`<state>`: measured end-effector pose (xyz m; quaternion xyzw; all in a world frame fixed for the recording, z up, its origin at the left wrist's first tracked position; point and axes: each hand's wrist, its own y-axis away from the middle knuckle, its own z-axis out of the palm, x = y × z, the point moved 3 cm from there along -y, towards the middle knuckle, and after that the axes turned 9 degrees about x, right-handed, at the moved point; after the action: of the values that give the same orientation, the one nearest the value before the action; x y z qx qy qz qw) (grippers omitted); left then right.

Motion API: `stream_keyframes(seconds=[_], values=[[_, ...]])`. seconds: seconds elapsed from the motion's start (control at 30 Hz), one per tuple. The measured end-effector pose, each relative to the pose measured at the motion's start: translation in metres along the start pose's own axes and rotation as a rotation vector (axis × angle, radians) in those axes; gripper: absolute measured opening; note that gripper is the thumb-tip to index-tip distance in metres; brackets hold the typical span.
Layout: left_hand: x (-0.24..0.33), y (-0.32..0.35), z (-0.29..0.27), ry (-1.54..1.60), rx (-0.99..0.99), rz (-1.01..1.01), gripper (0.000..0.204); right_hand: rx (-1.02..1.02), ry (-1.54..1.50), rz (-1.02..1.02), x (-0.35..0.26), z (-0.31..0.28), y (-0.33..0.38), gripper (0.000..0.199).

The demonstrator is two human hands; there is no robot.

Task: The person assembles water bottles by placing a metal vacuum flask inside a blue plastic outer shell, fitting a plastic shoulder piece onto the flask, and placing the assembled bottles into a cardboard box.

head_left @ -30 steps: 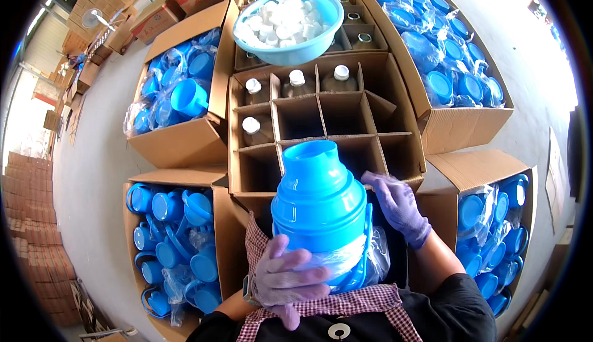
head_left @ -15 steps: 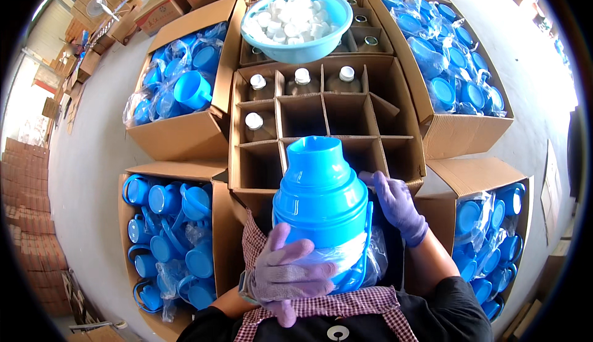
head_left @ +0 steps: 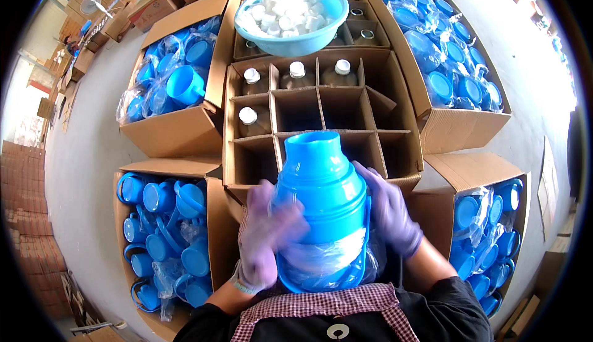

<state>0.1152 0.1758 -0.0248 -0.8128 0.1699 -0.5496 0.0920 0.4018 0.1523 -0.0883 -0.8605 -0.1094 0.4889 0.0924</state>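
Note:
A blue plastic thermos casing (head_left: 321,200) stands upright in front of my body, its narrow open neck on top. Clear plastic film (head_left: 330,252) wraps its lower part, and a blue handle strap runs down its right side. My left hand (head_left: 265,234), in a purple glove, is at the casing's left side; its fingers are smeared by motion, so their grip is unclear. On the other side my right hand (head_left: 392,212), also gloved, has its fingers stretched out along the casing's shoulder. The fingertips lie close against it; firm contact cannot be made out.
Just beyond stands a divided carton (head_left: 324,116) with several white-capped bottles in its cells. A light-blue basin (head_left: 241,27) of white caps rests on the carton behind. Open boxes of blue plastic parts (head_left: 162,197) flank both sides; a blue cup (head_left: 185,86) sits atop one.
My left hand has moved from the casing's front to its left side, turning upward. My right hand has shifted slightly closer along the casing's right shoulder. The view has shifted a little.

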Motion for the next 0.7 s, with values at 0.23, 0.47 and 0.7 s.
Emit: stream_keyframes(seconds=[0.23,0.47,0.7], values=[[-0.033,0.001,0.012,0.314,0.049,-0.307,0.103,0.081,-0.222,-0.317,-0.067,-0.006,-0.016,0.08],[0.005,0.004,0.008,0.21,-0.034,0.407,0.095,0.094,-0.581,0.295,-0.022,-0.004,-0.023,0.052],[-0.062,-0.052,0.026,0.696,-0.303,-0.385,0.078,0.025,-0.171,-0.128,-0.08,-0.009,-0.022,0.085]])
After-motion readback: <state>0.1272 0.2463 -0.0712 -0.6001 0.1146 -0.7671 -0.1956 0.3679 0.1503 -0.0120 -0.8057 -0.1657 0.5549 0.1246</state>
